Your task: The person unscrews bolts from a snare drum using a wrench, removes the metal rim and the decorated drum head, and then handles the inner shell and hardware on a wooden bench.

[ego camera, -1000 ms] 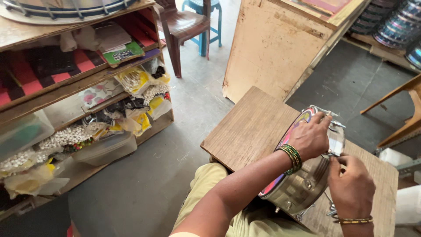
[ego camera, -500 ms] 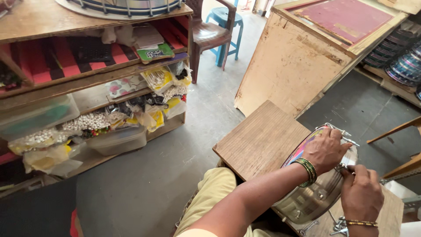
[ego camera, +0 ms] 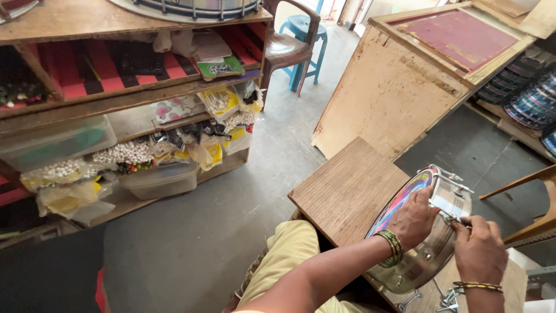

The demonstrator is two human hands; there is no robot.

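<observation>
**Tightening hardware on a small metal-shelled drum**

Grey concrete floor fills most of what I see, with a long wooden shelving unit (ego camera: 116, 104) on the left, stuffed with bags of white beads, yellow packets and clear plastic tubs. A big pale plywood crate with a dark red top (ego camera: 405, 87) stands ahead, and a brown wooden chair (ego camera: 289, 43) sits beyond the shelves. Stacked drum hoops show at the far right.

Nearer to me is a low brown wooden work table (ego camera: 341, 191), and on it, tipped on its edge, the shiny metal-shelled drum with a swirling multicoloured head (ego camera: 405, 232). It leans at the table's right side, just past the yellow-trousered knee.

My left hand (ego camera: 414, 219), with green and gold bangles at the wrist, lies over the drum's upper rim, fingers curled down on the shell to steady it. My right hand (ego camera: 478, 249) is closed around a small metal tool or tension hook (ego camera: 452, 220) at the rim; I cannot tell which. Loose silver bolts (ego camera: 446, 298) lie on the table below.

To do this well, I judge the left hand should press firmly so the drum cannot roll, while the right works the fitting squarely, without slipping onto the head.
</observation>
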